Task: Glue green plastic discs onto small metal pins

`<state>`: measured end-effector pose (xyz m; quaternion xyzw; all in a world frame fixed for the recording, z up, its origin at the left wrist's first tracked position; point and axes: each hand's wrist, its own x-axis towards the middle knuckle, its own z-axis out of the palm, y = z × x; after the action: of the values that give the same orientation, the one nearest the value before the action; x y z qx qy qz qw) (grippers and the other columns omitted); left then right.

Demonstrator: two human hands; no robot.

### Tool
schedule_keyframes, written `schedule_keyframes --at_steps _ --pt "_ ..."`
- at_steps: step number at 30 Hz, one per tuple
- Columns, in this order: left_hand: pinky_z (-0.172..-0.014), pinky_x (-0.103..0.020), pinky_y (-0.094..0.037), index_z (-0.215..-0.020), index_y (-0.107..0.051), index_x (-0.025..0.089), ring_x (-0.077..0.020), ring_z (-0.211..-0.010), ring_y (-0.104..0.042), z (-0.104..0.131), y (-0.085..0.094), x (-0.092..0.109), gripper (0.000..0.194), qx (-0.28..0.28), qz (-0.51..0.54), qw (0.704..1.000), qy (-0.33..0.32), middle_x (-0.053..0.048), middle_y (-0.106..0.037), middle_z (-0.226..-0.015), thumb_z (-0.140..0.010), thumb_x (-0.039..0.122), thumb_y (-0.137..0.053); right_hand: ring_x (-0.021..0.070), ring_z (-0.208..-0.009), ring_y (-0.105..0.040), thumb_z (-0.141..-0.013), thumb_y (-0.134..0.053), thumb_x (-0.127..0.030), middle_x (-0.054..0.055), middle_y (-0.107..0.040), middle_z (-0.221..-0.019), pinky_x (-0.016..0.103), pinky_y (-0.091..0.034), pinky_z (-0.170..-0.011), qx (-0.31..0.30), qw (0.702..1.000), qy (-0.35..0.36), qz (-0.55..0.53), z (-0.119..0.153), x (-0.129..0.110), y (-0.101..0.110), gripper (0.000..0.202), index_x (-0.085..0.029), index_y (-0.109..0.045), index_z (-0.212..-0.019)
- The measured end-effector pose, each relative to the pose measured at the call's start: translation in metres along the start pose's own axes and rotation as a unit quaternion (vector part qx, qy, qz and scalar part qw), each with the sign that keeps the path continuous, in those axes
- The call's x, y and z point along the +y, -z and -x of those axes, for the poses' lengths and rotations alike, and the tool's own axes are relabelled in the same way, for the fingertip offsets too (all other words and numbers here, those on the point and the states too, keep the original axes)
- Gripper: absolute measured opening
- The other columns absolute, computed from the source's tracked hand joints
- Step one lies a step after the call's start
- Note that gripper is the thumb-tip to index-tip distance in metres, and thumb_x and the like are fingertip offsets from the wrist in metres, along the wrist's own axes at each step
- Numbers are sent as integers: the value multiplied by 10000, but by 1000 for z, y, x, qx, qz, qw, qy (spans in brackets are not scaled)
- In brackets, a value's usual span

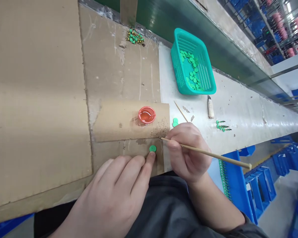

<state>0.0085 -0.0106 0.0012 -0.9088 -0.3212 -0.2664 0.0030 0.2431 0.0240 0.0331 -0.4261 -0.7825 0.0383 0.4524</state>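
Observation:
In the head view my left hand (124, 185) lies with its fingers stretched out. Its index fingertip presses on the near edge of a round green button-like disc (152, 148) on the cardboard. My right hand (188, 150) grips a thin wooden stick (213, 154) like a pen. The stick's dark tip points left, close to tiny dark specks (161, 129) scattered at the edge of a cardboard strip (114, 122). On that strip, beyond my left hand, stands a small red-rimmed cup (147, 115) of reddish liquid. More green discs (175, 122) lie just past my right hand, partly stacked.
A teal basket (210, 74) with green discs stands at the back. Small green and gold pieces (134, 36) lie heaped farther left. Another wooden stick (180, 110), a small bottle (210, 108) and several green-headed pieces (223, 126) lie on the right. Blue bins (260, 188) stand below the table's edge.

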Motion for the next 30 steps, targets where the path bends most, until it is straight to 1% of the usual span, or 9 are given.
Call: schedule_keyframes --at_steps 5,9,13,16,17,20,21,24,30 --pt "-892 -477 -492 -1482 -724 27 -297 -956 -603 -1 0 1 376 6 7 1000 5 -107 -736 -1072 -1139 107 -593 200 -818 -739 -1178 -662 -128 13 -780 -926 392 -650 -801 -8 1000 -4 12 2 -1 1 121 -246 -676 -1154" --pt "-903 -481 -488 -1484 -722 33 -304 -983 -612 -3 1 1 372 5 17 1000 9 -114 -749 -1100 -1142 100 -593 204 -803 -756 -1174 -662 -124 28 -776 -914 381 -651 -760 15 1000 6 5 7 -6 4 105 -223 -697 -1170" --pt "-877 -490 -487 -1443 -742 45 -309 -975 -630 -2 0 0 340 4 16 1000 1 -122 -768 -1126 -1143 116 -597 200 -812 -757 -1188 -642 -149 61 -806 -935 383 -679 -764 -17 999 25 27 12 -11 10 86 -198 -708 -1162" --pt "-875 -496 -505 -1451 -741 37 -311 -984 -655 -1 -1 0 353 0 17 1000 -2 -130 -774 -1140 -1149 136 -589 197 -795 -751 -1196 -626 -165 53 -807 -914 381 -685 -746 -8 999 22 28 14 -14 13 110 -207 -704 -1132" --pt "-876 -496 -509 -1456 -742 37 -311 -986 -659 -1 -1 0 359 0 19 1000 -3 -128 -771 -1134 -1150 141 -586 197 -794 -756 -1193 -626 -166 50 -810 -911 382 -689 -747 -17 999 19 24 14 -15 15 111 -211 -703 -1126" --pt "-879 -496 -510 -1493 -734 30 -308 -977 -652 1 -1 1 387 2 22 1000 4 -125 -765 -1131 -1150 150 -603 204 -822 -787 -1165 -662 -159 59 -836 -931 384 -713 -777 -69 997 13 22 15 -18 19 80 -209 -709 -1124" --pt "-880 -496 -506 -1509 -730 26 -308 -977 -649 1 0 1 399 1 21 1000 5 -126 -765 -1134 -1148 151 -616 207 -832 -794 -1159 -672 -157 62 -840 -932 384 -719 -786 -76 997 11 25 15 -18 21 72 -206 -712 -1124" --pt "-879 -495 -490 -1530 -722 22 -312 -986 -644 2 0 2 418 -7 24 1000 6 -132 -766 -1144 -1143 154 -639 205 -846 -803 -1183 -657 -179 68 -846 -937 382 -728 -800 -79 996 16 29 16 -18 22 90 -201 -717 -1119" --pt "-872 -488 -487 -1509 -726 35 -295 -976 -632 -1 -1 2 394 -7 30 999 13 -125 -752 -1131 -1156 150 -594 195 -834 -807 -1205 -646 -201 87 -836 -922 356 -723 -805 -78 997 18 18 15 -17 19 146 -170 -723 -1085"
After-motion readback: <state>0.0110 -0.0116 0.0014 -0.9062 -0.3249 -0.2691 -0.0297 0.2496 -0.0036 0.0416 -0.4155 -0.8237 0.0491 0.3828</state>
